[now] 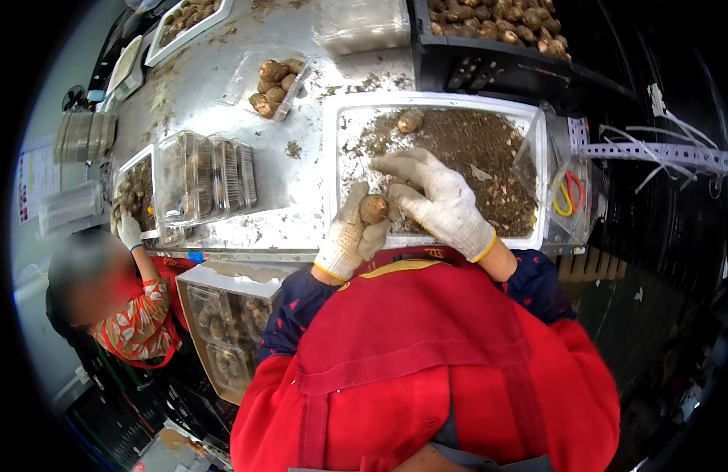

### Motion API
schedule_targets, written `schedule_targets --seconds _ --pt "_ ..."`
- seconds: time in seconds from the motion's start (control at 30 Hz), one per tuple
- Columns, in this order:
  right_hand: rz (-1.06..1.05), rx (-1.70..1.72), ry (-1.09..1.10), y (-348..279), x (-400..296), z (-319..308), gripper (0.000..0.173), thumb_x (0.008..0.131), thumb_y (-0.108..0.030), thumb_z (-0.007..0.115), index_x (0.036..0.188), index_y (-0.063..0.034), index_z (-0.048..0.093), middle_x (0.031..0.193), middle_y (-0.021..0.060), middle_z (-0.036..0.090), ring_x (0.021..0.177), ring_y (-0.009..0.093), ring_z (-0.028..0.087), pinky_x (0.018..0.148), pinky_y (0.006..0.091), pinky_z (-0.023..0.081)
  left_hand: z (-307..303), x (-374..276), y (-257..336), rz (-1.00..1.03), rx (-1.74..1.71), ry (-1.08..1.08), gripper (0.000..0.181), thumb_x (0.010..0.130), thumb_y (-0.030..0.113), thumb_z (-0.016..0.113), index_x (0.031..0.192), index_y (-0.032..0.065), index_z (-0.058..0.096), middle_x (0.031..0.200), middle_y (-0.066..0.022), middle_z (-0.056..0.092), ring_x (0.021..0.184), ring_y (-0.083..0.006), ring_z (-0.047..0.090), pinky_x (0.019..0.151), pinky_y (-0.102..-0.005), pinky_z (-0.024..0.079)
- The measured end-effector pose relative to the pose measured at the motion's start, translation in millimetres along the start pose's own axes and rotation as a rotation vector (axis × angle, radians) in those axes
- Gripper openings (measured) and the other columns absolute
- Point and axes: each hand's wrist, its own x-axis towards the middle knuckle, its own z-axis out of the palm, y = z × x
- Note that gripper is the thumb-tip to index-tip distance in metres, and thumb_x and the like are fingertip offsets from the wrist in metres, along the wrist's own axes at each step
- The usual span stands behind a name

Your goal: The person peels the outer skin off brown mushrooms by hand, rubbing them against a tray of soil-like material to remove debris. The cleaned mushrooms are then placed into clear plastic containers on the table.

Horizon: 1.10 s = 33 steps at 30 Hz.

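My left hand, in a knit work glove, holds a round brown taro corm over the near left part of a white foam tray. Beside it, my right hand, gloved too, has its fingers spread, with the thumb side close to the corm; whether it touches is unclear. Loose soil and root bits cover much of the tray, and another taro corm lies near its far edge. A clear plastic clamshell with several corms stands beyond the tray to the left.
Filled clamshells stand stacked at left. A black crate of corms is at the far right, near stacked empty containers. Scissors lie right of the tray. A co-worker reaches into another tray at left, near a cardboard box of packs.
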Motion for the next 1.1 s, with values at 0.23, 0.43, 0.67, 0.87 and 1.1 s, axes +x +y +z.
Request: schedule_targets --seconds 0.23,0.43,0.67,0.87,1.1 --pt "-0.027 -0.029 -0.084 27.0 21.3 38.6 0.038 0.101 -0.033 0.052 0.127 -0.0068 0.062 0.114 0.0178 0.065 0.105 0.031 0.065 0.093 0.0386 0.050 -1.6 21.4 -15.3 1.152 1.496 0.096 0.011 0.087 0.004 0.058 0.097 0.0013 0.055 0.078 -0.0172 0.058 0.071 -0.0387 0.060 0.060 -0.0466 0.049" --pt "0.374 0.655 -0.024 134.0 36.1 55.4 0.047 0.103 -0.041 0.048 0.132 -0.0062 0.060 0.116 0.0117 0.069 0.108 0.021 0.064 0.095 0.0327 0.050 -9.0 54.1 -48.3 1.086 1.503 -0.001 0.015 0.086 0.006 0.059 0.100 -0.0002 0.058 0.088 -0.0190 0.064 0.085 -0.0352 0.065 0.071 -0.0454 0.052" --pt "0.391 0.170 0.123 69.3 -2.1 8.0 0.025 0.096 -0.019 0.057 0.112 -0.0024 0.066 0.099 0.0098 0.069 0.088 0.017 0.067 0.083 0.0306 0.052 -54.7 68.4 101.9 0.719 0.138 0.206 0.043 0.100 0.049 0.051 0.101 0.0079 0.065 0.080 -0.0019 0.064 0.054 -0.0064 0.054 0.041 -0.0213 0.041" --pt "0.446 -0.002 0.075 37.9 -16.0 -2.6 0.027 0.093 -0.025 0.063 0.110 -0.0062 0.070 0.096 0.0112 0.072 0.087 0.020 0.069 0.078 0.0328 0.053 -92.5 100.0 177.6 0.641 -0.294 0.347 0.032 0.100 0.039 0.055 0.108 0.0081 0.061 0.088 -0.0073 0.068 0.061 -0.0115 0.061 0.045 -0.0201 0.048" --pt "0.407 -0.108 0.152 49.9 -31.5 -9.8 0.026 0.094 -0.026 0.060 0.106 -0.0059 0.071 0.093 0.0135 0.071 0.088 0.026 0.069 0.078 0.0362 0.052 -6.1 104.9 108.5 0.767 1.144 0.185 0.047 0.090 0.029 0.073 0.126 0.0013 0.061 0.107 -0.0113 0.069 0.077 -0.0156 0.065 0.069 -0.0277 0.055"
